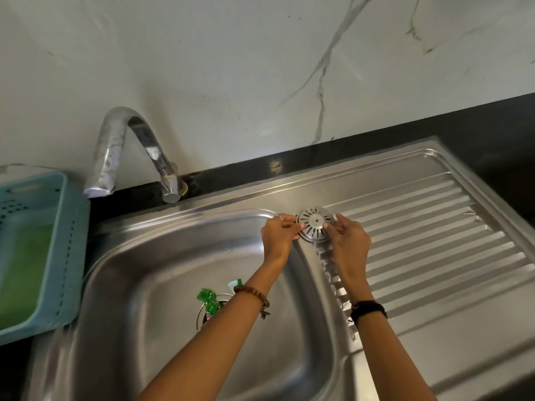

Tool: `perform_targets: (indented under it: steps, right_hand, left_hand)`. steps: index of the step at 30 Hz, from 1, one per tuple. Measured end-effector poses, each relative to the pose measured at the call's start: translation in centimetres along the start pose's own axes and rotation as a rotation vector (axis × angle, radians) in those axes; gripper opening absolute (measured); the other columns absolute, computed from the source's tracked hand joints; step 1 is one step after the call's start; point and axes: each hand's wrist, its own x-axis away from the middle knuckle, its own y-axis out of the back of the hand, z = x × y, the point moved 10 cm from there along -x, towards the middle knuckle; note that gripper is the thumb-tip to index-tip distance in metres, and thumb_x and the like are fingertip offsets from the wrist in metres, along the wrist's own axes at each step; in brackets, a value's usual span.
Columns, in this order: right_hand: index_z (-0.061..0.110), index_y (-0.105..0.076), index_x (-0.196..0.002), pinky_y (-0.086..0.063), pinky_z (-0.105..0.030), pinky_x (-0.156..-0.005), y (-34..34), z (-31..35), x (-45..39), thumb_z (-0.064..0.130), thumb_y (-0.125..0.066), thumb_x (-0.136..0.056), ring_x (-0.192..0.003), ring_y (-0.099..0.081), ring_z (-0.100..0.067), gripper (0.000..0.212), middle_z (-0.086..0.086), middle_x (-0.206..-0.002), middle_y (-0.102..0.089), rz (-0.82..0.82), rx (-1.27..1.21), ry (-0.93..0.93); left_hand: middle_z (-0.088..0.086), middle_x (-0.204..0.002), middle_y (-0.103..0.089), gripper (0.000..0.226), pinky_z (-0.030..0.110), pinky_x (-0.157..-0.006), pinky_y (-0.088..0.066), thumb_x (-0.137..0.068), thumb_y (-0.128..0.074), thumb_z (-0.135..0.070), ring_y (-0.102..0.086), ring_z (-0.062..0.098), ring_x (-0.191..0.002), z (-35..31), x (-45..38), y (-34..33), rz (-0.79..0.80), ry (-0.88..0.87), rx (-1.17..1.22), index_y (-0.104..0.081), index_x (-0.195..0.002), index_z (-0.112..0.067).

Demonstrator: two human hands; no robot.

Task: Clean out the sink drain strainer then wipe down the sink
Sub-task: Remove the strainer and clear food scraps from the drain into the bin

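Both hands (left [279, 231], right [348, 238]) pinch strainer [315, 223] between them.

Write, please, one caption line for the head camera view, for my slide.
Both hands, left hand and right hand, hold the drain strainer at the sink edge; green wrappers lie at the drain.

Drain: partly blocked by green wrappers [209, 301].
Basin left side: open, under faucet [121, 149].
Drainboard [434, 241]: open, right of both hands.

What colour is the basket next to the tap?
The basket is light blue-green, seen in the head view.
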Motion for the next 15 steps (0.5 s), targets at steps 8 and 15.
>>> perform_targets:
  steps: [8,15]
  right_hand:
    - [0.004,-0.059,-0.121,-0.045,-0.023,-0.082,0.0,1.2,0.9,0.017,-0.054,-0.093,-0.106,-0.057,-0.025,0.031,-0.016,-0.123,-0.056,-0.02,0.072,0.04]
    - [0.017,-0.063,-0.092,-0.044,-0.014,-0.066,-7.2,5.0,9.8,0.016,-0.054,-0.093,-0.073,-0.057,-0.008,0.009,0.002,-0.084,-0.062,0.257,-0.088,0.226]
  left_hand:
    - [0.003,-0.086,-0.064,0.022,0.006,-0.057,-0.051,-0.081,-0.067,-0.008,-0.062,0.006,-0.07,-0.2,1.5,1.0,0.022,-0.037,0.076,-0.063,-0.103,-0.002]
    - [-0.005,-0.076,-0.067,0.011,0.01,-0.054,-0.048,-0.082,-0.065,-0.01,-0.061,0.006,-0.065,8.7,5.7,11.5,-0.229,0.088,0.022,-0.067,-0.077,-0.02]
